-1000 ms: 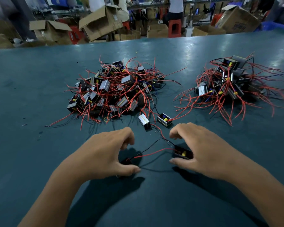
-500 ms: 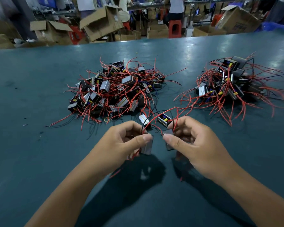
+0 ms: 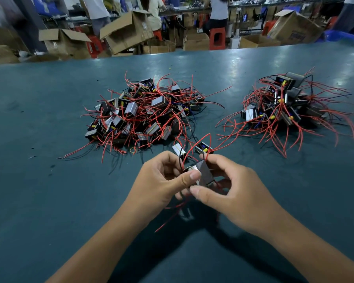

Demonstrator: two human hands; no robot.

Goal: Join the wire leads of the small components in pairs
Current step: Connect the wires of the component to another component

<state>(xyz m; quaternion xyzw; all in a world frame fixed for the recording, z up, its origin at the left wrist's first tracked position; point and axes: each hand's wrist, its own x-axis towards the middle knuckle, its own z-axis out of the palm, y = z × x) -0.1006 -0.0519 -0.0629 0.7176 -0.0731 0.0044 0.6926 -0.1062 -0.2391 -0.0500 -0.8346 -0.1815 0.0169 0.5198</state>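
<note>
Head view:
Left hand (image 3: 161, 180): raised over the table, thumb and curled fingers pinching a silver-sided component (image 3: 190, 169) by its edge.
Right hand (image 3: 231, 193): opposite the left, thumb and forefinger gripping a dark grey component (image 3: 204, 173) — pressed against the silver one, between both hands.
Leads (image 3: 194, 149): red and black, arching up from the held pair; more red ends hanging below the hands.
Left pile (image 3: 143, 115): components tangled in red wire, far side of the hands.
Right pile (image 3: 284, 105): smaller heap, well apart from the left pile.
Loose components (image 3: 202, 149): two on the table (image 3: 49, 201) — just beyond the fingers.
Background: cardboard boxes (image 3: 127, 31), red stools.
</note>
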